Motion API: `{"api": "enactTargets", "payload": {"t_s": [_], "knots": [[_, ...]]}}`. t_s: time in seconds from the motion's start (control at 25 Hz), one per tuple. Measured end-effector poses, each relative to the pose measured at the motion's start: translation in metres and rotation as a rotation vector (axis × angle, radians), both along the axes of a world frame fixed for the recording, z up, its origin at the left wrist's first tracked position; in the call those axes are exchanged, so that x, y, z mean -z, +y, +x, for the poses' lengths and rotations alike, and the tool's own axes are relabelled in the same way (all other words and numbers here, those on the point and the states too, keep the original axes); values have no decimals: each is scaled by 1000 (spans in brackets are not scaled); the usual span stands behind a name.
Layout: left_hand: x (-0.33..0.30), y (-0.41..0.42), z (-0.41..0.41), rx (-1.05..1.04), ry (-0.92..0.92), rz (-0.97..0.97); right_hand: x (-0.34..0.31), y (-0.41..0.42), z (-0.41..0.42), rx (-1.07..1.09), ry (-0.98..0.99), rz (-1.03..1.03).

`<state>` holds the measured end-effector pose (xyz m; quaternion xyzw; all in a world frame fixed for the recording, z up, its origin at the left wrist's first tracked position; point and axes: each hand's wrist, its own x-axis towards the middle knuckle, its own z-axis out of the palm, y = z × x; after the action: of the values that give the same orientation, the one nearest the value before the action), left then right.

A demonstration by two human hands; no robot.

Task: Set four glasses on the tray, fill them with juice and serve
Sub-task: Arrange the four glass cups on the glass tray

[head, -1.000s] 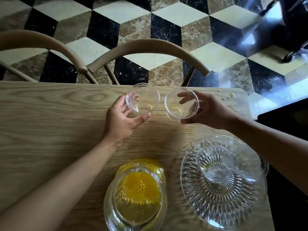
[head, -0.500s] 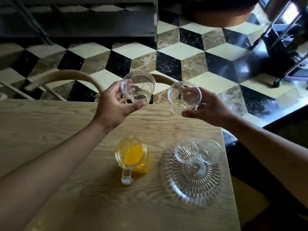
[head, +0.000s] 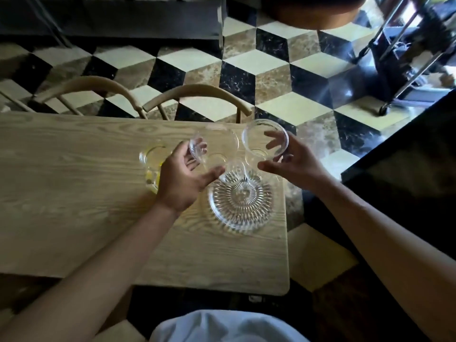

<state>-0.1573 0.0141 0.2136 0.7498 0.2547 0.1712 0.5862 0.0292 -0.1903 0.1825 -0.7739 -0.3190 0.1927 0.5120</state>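
Glasses are in both hands above the far right part of the wooden surface (head: 74, 193). The left hand (head: 181, 180) has its fingers and thumb curled round a clear glass (head: 197, 150), which is tilted and blurred. The right hand (head: 293, 166) grips a second clear glass (head: 265, 140) by its side, mouth towards the camera, with a little pale liquid at its bottom.

Half a second ago both glasses were held high over the far edge, well beyond the tray (head: 240, 206); now they hang lower and nearer, just above the tray's far rim. The left glass was upright then and leans over now. The patterned glass tray lies flat near the surface's right edge, and two more glasses stand on its far part; one of them (head: 232, 172) shows just beside the left thumb, the other is mostly hidden behind the hands.

The juice jug (head: 151, 169) stands to the left of the tray, now largely covered by the left hand, where it was in plain sight before. Two curved chair backs (head: 197, 93) rise beyond the far edge over the chequered floor (head: 271, 77).
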Motion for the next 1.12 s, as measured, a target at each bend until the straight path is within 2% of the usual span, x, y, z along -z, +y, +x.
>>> {"api": "enactTargets", "payload": {"t_s": [0.36, 0.56, 0.84, 1.12], "knots": [[114, -43, -31, -92, 194, -119, 104, -53, -67, 114, 53, -146], [172, -48, -29, -81, 246, -99, 158, -53, -86, 221, -31, -242], [207, -53, -19, -85, 249, -158, 189, -42, -83, 242, 34, -218], [216, -53, -14, -105, 247, -204, 188, -42, -82, 252, 36, -227]]}}
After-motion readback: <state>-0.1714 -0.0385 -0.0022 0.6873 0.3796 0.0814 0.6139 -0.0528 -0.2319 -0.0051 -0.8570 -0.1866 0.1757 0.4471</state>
